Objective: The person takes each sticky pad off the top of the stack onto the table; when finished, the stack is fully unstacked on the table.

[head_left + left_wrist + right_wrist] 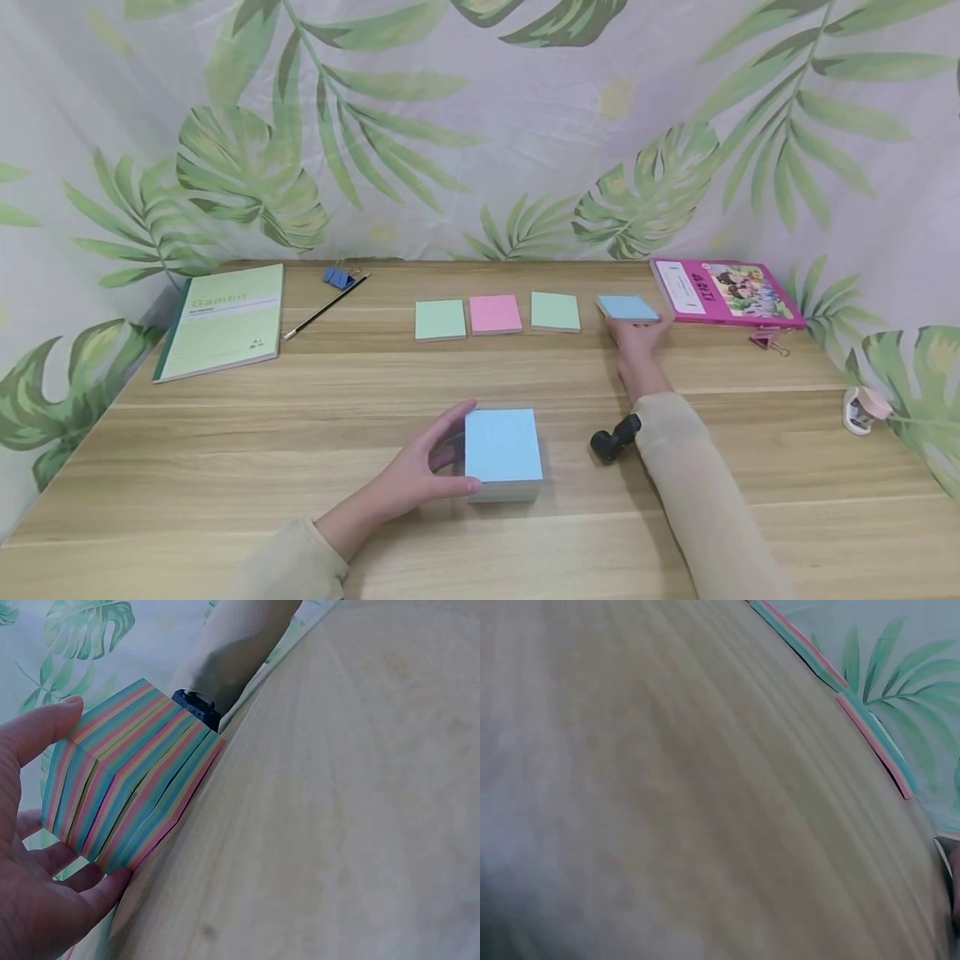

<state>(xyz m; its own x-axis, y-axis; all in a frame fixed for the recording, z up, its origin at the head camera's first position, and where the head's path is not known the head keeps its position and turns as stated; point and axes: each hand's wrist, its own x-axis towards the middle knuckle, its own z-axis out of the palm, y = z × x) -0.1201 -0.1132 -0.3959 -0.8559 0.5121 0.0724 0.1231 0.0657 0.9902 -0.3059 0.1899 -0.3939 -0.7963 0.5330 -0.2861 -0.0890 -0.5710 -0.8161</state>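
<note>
Your left hand [405, 482] grips the paper stack [502, 446], thumb and fingers near its left corners. Your right hand [641, 340], farther forward, holds the blue pad [628, 307] at its near edge. Left of that hand lie two green pads [555, 311] and a pink pad [495, 314]; right, a pink book [720, 292].

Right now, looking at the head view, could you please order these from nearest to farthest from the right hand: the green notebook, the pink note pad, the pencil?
1. Pink note pad: left of the right hand.
2. Pencil: farther left, near the blue binder clip.
3. Green notebook: farthest, at the table's left side.
</note>
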